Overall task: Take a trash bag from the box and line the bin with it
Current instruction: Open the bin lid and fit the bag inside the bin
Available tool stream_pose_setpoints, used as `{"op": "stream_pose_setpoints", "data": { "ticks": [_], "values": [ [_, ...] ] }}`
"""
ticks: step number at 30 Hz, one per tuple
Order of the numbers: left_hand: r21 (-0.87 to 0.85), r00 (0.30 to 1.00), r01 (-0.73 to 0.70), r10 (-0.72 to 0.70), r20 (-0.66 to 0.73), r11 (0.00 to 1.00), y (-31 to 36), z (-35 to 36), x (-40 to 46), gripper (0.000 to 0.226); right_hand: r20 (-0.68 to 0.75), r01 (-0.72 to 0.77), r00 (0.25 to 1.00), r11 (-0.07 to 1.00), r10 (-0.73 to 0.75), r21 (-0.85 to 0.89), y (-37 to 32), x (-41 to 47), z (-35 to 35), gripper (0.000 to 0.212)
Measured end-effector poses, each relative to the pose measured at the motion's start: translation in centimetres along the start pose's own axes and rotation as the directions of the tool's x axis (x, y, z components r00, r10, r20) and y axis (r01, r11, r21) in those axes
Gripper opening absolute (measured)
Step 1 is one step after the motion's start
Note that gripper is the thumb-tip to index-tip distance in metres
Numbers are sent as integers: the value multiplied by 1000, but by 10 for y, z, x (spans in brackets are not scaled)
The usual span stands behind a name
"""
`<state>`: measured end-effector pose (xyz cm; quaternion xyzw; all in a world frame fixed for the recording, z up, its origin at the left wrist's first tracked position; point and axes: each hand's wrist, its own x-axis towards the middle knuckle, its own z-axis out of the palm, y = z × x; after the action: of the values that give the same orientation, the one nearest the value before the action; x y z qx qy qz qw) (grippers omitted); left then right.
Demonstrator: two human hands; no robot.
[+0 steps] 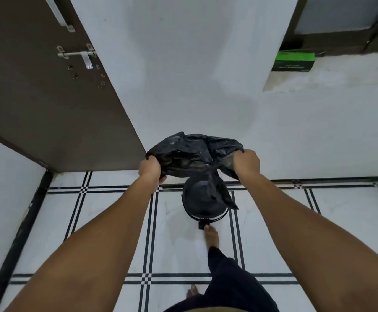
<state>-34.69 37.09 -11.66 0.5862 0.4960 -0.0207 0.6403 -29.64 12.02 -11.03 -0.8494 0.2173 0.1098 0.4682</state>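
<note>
- While I count from the left, I see one brown door [48, 104] at ten o'clock.
- My left hand [150, 169] grips one black trash bag [192, 154], stretched left-to-right, tail hanging down.
- One black bin [202, 208] sits directly beneath, foot [211, 236] on its pedal, open tiled floor [107, 221] around.
- My right hand [246, 162] clutches the bag's other edge.
- One green box [293, 61] rests at two o'clock.

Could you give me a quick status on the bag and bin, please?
Both hands, left hand and right hand, grip the black trash bag, spread apart. Bag hangs above the bin, not yet in. Foot on pedal. Nothing blocking.
</note>
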Motion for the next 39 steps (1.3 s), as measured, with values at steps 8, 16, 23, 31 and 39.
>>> {"op": "stream_pose_setpoints", "data": {
  "ticks": [8, 16, 23, 31, 39],
  "values": [
    [537, 940, -264, 89, 330, 801, -37, 29, 28, 22, 174, -177, 970, 984, 171, 18, 23, 32, 54, 33],
    [721, 912, -200, -143, 384, 663, -102, 25, 43, 22, 276, -303, 925, 944, 260, 127, 64, 26, 88, 35],
    [744, 917, -210, -136, 375, 635, -175, 53, 89, 24, 306, -246, 927, 967, 216, 63, 125, 62, 131, 33],
    [650, 964, -165, -19, 266, 742, -303, 109, 195, 20, 335, -108, 937, 994, 101, 3, 248, 159, 204, 23],
    [748, 987, -130, 9, 163, 650, -394, 121, 256, 21, 237, -103, 960, 976, 149, -194, 355, 206, 248, 15]
  ]
}}
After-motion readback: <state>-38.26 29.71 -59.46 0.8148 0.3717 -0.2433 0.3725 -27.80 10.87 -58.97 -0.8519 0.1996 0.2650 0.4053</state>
